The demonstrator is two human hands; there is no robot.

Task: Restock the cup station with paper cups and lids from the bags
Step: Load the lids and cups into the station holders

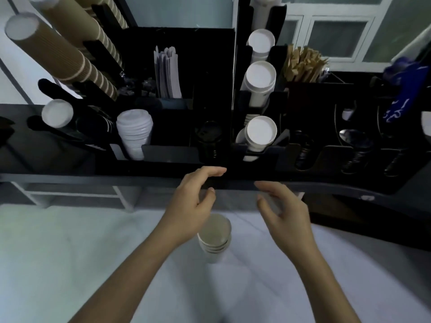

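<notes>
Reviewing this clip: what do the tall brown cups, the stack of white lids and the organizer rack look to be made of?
Tall brown cups: ribbed paper, matte, with fine ridges down the sleeves and pale rims.
Stack of white lids: probably thin moulded plastic, slightly glossy and faintly translucent at the edges.
Organizer rack: flat black sheet, likely acrylic or plastic, with smooth cut edges; too dark to be sure.

wooden stirrers upright | white sachets upright | spoon

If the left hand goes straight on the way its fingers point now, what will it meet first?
Probably the black front edge of the cup station, just past the left hand. Depth is unclear, so it may pass over it.
</notes>
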